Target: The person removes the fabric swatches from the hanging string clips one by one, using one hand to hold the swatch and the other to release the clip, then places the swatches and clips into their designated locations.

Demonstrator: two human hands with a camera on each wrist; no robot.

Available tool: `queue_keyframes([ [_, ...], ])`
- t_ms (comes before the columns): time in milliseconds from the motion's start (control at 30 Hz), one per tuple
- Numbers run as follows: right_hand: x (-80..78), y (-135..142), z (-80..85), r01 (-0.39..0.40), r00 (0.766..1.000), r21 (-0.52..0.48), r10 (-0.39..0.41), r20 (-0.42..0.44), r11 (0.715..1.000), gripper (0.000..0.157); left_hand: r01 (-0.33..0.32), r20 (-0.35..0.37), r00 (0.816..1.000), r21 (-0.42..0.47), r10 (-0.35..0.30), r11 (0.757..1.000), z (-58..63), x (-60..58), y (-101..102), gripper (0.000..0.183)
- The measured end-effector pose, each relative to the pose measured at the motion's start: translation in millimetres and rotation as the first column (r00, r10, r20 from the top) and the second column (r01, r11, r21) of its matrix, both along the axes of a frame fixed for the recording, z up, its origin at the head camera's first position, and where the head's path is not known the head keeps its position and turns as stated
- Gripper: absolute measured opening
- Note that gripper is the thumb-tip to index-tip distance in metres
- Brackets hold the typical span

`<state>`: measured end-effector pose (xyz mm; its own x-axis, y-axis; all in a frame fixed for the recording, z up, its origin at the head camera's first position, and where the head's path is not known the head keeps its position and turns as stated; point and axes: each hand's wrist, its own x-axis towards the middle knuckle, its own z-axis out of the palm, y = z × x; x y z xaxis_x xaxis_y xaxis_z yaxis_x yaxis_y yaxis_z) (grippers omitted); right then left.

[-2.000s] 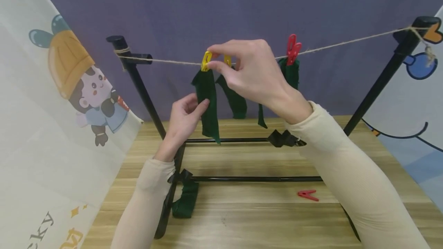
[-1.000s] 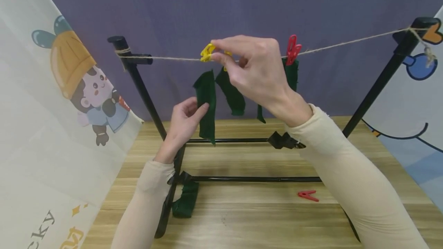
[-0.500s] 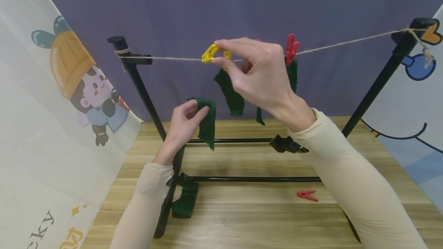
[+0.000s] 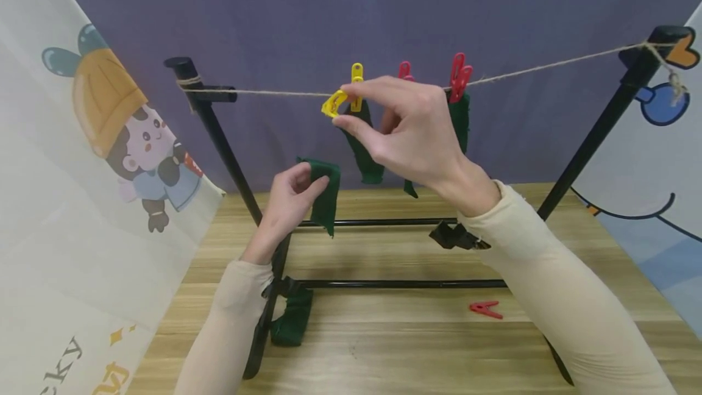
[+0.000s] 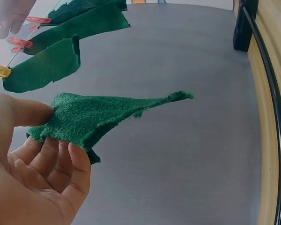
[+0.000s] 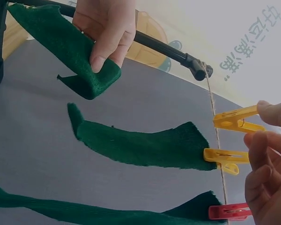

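Note:
My left hand (image 4: 287, 200) pinches a green cloth strip (image 4: 327, 200) between thumb and fingers, below the line; the strip's top folds over in the head view. In the left wrist view, the cloth (image 5: 84, 117) drapes over the fingers. My right hand (image 4: 417, 130) pinches a yellow clothespin (image 4: 333, 104) by its handles, right at the twine (image 4: 274, 92). From the right wrist, that clothespin (image 6: 235, 119) has no cloth in it. Beside it a second yellow clothespin (image 4: 357, 87) clips another green strip (image 4: 364, 151) to the twine.
Red clothespins (image 4: 460, 78) hold more green strips (image 4: 459, 124) farther right. A black frame (image 4: 219, 133) carries the twine. On the wooden table lie a red clothespin (image 4: 486, 309) and a green cloth piece (image 4: 292, 322), the latter by the frame's left foot.
The yellow clothespin came off the green strip, lifted, then lowered slightly, still in my right hand. The freed strip's top has folded down over my left hand.

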<state>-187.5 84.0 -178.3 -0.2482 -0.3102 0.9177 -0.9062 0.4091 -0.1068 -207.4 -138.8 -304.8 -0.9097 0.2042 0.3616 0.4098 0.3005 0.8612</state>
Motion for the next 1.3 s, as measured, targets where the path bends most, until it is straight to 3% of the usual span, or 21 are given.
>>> queue_keyframes([
  [533,-3.5,1.9,-14.1,0.0,0.998,-0.005,0.001,0.067,1.0,0.029,-0.017,0.029,0.999,-0.04,0.018,0.999,-7.1,-1.0,-1.8,0.024],
  [967,-6.1,8.7,-30.5,0.011,0.993,0.013,-0.012,0.114,1.0,0.029,-0.011,0.108,0.994,0.013,0.01,1.0,-16.0,-0.6,-3.4,0.021],
  [1300,-13.1,16.4,-45.1,-0.004,0.996,0.043,0.0,0.094,0.999,0.032,-0.005,0.07,0.998,-0.046,0.009,0.999,6.5,22.2,0.9,0.017],
])
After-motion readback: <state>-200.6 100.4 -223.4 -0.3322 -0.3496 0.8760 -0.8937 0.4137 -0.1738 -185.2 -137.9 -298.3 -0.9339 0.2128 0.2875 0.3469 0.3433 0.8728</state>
